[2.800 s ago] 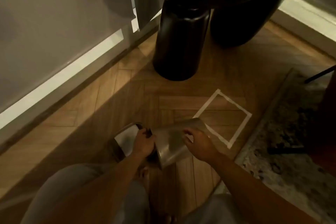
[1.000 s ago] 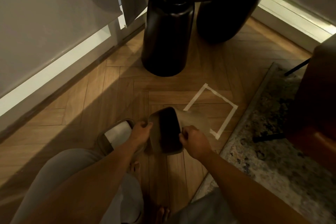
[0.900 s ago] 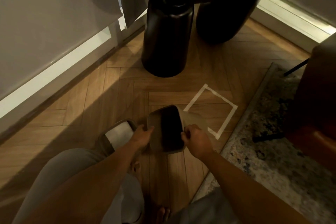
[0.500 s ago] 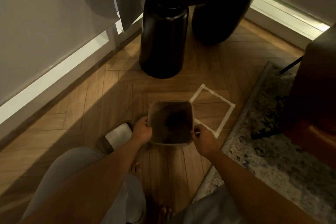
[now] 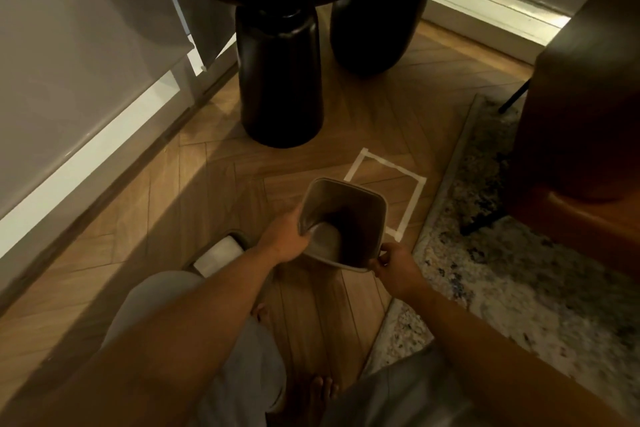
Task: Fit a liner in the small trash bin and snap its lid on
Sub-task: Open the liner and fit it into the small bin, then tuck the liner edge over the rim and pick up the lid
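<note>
A small beige trash bin (image 5: 360,199) stands upright on the wooden floor with its open mouth facing up at me and a dark inside. My left hand (image 5: 285,236) grips its left rim, fingers curled over the edge into the bin. My right hand (image 5: 394,263) pinches the near right corner of the rim. The lid (image 5: 218,253), a dark frame around a pale panel, lies flat on the floor left of the bin, partly hidden by my left forearm. No liner shows in the bin.
A white tape square (image 5: 386,192) marks the floor just behind the bin. A black table with thick round legs (image 5: 280,80) stands beyond. A patterned rug (image 5: 519,270) lies to the right, with a brown chair (image 5: 581,114) on it. A wall and baseboard (image 5: 86,149) run along the left.
The bin has gone from lying tilted on its side to standing upright with its mouth up. Both hands shifted with it and now hold its rim.
</note>
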Tool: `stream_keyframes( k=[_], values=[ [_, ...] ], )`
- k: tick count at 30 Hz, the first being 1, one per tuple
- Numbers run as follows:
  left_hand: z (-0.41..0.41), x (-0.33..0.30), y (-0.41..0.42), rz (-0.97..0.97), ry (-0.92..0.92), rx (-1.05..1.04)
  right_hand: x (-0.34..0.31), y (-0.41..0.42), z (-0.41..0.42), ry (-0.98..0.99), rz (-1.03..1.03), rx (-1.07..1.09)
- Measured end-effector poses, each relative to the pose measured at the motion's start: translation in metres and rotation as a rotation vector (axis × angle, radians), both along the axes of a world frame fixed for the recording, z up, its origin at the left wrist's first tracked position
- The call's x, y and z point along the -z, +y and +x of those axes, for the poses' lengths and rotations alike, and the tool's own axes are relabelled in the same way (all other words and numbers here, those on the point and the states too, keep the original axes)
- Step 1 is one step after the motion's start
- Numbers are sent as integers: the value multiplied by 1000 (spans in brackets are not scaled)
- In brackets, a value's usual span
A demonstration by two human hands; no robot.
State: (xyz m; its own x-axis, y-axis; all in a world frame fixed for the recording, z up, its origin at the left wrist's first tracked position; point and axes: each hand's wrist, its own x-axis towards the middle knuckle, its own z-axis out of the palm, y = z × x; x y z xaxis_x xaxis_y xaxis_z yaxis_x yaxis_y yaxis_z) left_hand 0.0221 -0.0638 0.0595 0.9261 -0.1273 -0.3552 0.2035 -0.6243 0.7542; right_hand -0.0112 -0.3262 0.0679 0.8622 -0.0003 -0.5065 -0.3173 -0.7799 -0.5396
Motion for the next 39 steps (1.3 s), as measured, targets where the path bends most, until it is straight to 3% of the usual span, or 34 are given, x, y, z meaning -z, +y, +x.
stream_keyframes(
  k=[3, 10, 18, 24, 29, 33, 39],
  values=[
    [-10, 2, -4, 39, 29, 154, -4, -6, -16, 55, -11, -16],
    [-24, 10, -17, 124, 124, 301, -18, -9, -41, 196, -135, -87],
    [-23, 22, -30, 216, 148, 346, -20, -16, -45, 247, -205, -178],
    [-22, 36, -27, 222, 133, 355, 3, -16, -40, 266, -213, -129],
    [-26, 13, -21, 104, 213, 128, -7, 5, -29, 74, -238, 49],
    [-26, 14, 9, 119, 218, -159, -30, 42, -10, -82, -72, 15],
    [-39, 18, 63, 92, 243, -344, -34, 104, 11, -96, 94, -49]
  ],
)
